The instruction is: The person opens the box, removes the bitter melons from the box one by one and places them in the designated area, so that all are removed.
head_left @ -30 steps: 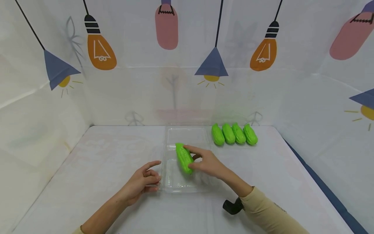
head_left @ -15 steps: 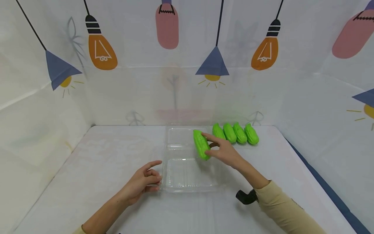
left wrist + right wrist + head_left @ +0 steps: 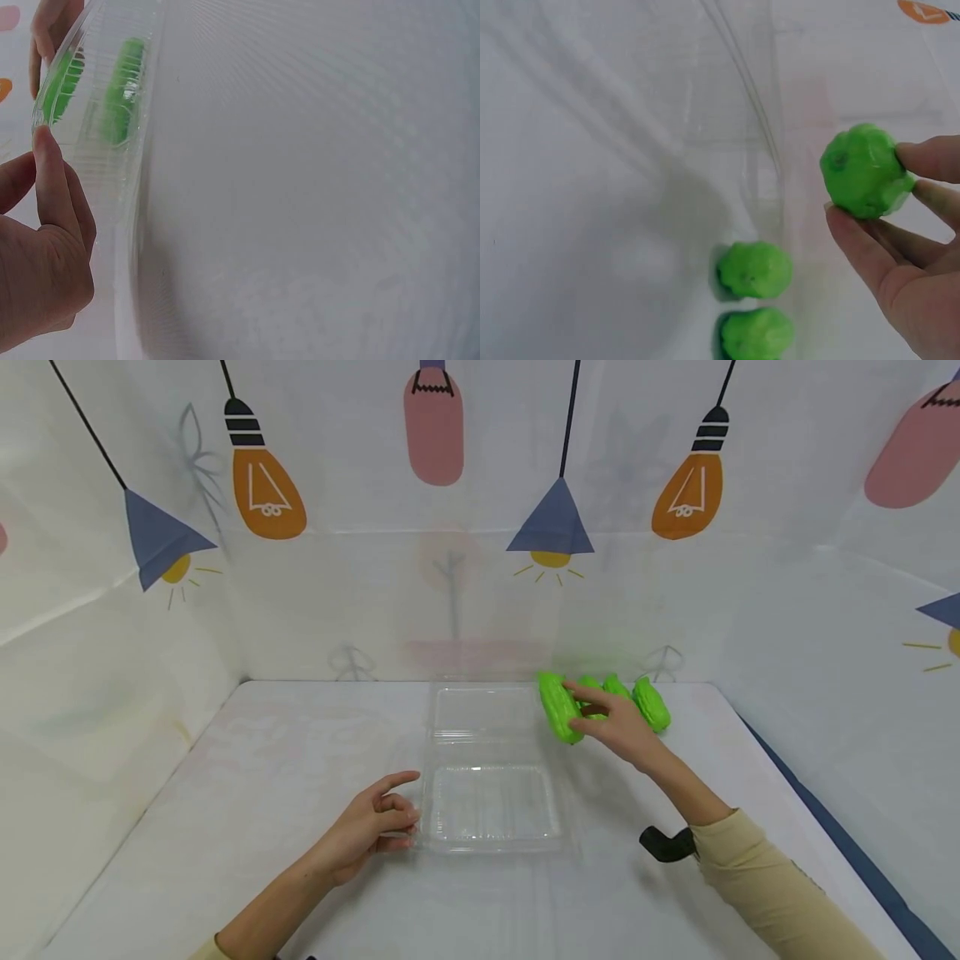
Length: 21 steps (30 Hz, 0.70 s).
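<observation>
My right hand (image 3: 622, 731) pinches a green, ridged bitter melon (image 3: 557, 706) between thumb and fingertips, above the table near the back right. In the right wrist view this bitter melon (image 3: 861, 171) appears end-on, raised off the surface. Behind it other green bitter melons (image 3: 651, 703) stand in a row, partly hidden by the hand. My left hand (image 3: 363, 827) lies at the left edge of a clear plastic clamshell container (image 3: 495, 846), opened flat. In the left wrist view, the thumb of this hand (image 3: 52, 255) touches the container's rim (image 3: 141, 202).
A white surface (image 3: 262, 777) lies under everything, enclosed by pale sheets (image 3: 337, 593) printed with lamps and bulbs. A black curved object (image 3: 667, 843) hangs by the right sleeve (image 3: 772, 885). Two bitter melons (image 3: 756, 268) rest close together in the right wrist view.
My right hand has carried the bitter melon from above the container rightward and back, towards the row of others. The left hand stays beside the container's edge.
</observation>
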Tool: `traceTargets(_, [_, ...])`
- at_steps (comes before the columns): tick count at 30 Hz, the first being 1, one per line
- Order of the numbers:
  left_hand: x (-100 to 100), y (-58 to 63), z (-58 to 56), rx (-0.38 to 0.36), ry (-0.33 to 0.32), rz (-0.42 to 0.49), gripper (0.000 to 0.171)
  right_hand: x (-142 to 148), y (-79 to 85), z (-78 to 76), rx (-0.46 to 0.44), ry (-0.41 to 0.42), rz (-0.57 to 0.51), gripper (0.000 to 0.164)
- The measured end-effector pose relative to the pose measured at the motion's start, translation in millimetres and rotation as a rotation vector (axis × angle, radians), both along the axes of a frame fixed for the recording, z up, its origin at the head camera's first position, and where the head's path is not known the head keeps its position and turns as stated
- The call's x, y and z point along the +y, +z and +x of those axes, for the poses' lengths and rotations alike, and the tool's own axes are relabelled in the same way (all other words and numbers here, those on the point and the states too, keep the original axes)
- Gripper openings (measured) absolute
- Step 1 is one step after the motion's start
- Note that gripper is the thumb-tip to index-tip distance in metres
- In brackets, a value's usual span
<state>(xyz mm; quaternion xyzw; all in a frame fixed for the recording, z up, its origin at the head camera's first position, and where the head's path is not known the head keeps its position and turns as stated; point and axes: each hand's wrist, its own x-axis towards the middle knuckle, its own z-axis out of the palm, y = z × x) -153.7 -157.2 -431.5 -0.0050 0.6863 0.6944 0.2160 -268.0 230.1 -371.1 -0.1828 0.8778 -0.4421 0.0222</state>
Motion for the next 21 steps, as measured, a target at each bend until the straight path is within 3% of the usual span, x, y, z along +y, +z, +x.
traceTargets(21, [0.4,0.3,0.3,-0.007,0.0,0.001,0.074,44.5,5.1,-22.7,0.076,-0.141,0.114,0.058])
